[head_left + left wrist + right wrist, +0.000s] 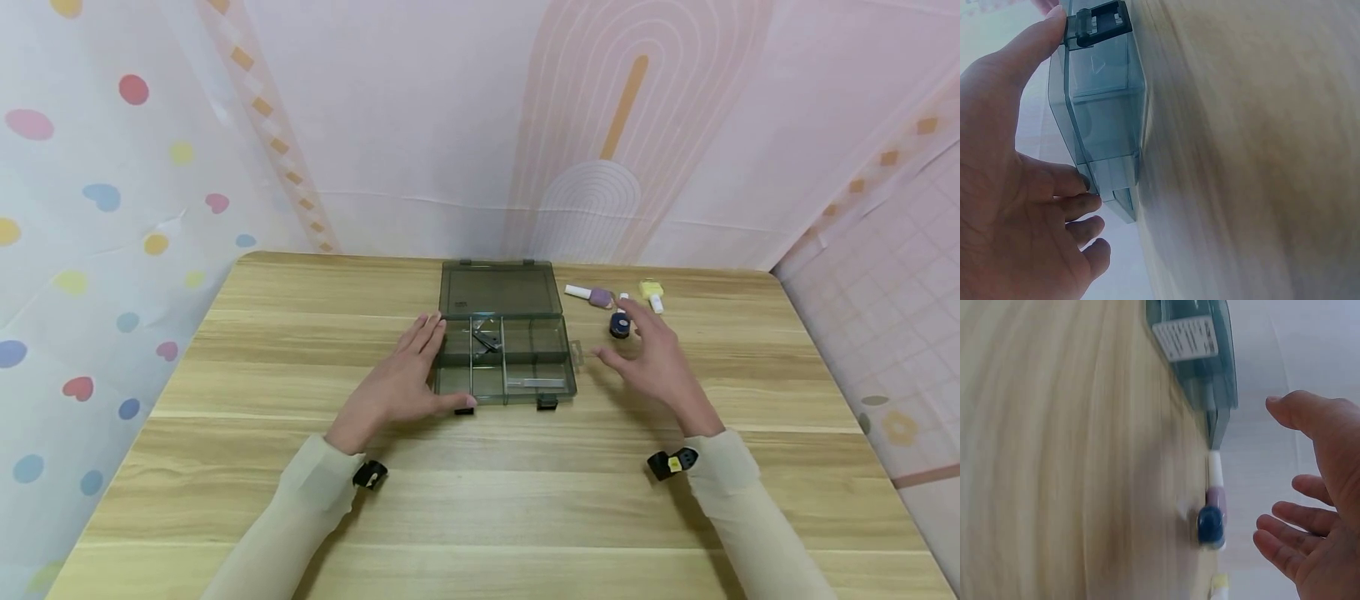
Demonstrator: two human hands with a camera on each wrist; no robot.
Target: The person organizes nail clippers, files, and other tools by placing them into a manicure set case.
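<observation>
A translucent grey-green compartment box [534, 360] lies on the table, its lid [498, 290] folded back. My left hand [397, 379] rests against its left side, fingers extended and thumb along the front edge by a black latch [1104, 24]. Inside are what looks like a nail clipper [487, 340] and a clear, thin strip-like item [536, 383]. To the right, my right hand [651, 354] hovers with spread fingers near a dark blue nail polish bottle [1211, 525], holding nothing. A purple nail polish bottle [601, 297] with a white cap lies beyond it.
A yellow bottle [651, 289] with a white cap lies at the back right, near the table's far edge. Patterned cloth [420, 125] hangs behind the wooden table [510, 517]. On the box's right side sits a white printed label [1186, 339].
</observation>
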